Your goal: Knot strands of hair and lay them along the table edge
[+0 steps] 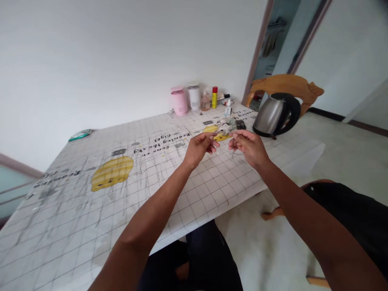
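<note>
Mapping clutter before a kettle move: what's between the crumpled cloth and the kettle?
A small black object, right beside the crumpled cloth on the side toward the kettle. Head view shows it; too blurred to identify.

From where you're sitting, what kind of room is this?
Probably a dining room at home: there's a table with a bear-patterned cloth, a carved wooden chair and a kettle.
</note>
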`<action>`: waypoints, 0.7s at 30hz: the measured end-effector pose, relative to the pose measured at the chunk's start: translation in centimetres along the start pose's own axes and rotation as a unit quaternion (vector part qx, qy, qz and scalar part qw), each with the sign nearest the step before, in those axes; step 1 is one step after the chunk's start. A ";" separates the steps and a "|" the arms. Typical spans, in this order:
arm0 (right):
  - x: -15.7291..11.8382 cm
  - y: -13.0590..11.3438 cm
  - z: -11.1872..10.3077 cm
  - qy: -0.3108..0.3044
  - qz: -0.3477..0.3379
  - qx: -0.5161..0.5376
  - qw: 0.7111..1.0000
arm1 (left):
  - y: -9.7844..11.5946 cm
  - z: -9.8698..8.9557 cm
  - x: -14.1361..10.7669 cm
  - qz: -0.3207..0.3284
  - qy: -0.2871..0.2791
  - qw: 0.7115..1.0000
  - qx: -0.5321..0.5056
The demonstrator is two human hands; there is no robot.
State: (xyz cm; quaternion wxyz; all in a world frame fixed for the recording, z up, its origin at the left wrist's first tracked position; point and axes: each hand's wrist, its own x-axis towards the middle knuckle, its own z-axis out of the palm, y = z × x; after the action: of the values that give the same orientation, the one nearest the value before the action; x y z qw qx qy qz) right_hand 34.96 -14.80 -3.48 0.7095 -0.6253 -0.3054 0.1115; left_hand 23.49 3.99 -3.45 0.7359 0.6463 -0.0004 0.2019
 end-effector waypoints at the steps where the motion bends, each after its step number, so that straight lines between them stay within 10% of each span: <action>1: -0.7 -0.3 0.8 -0.019 0.006 0.018 1.000 | 0.7 -0.9 -0.8 -0.009 -0.009 1.000 -0.019; 10: -5.0 -0.9 9.8 -0.139 0.016 0.048 0.989 | 4.9 -8.1 -9.4 -0.085 -0.018 0.991 -0.106; 21: -6.6 -4.0 17.9 -0.211 -0.178 -0.301 0.913 | 7.4 -13.8 -16.1 -0.117 -0.001 0.986 -0.120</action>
State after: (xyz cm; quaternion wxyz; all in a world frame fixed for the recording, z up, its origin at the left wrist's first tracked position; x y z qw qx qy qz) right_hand 18.64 -4.46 -1.07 0.4150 -0.7062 -0.5734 0.0159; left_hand 2.90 12.97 -2.93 0.8264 0.5495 0.0501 0.1122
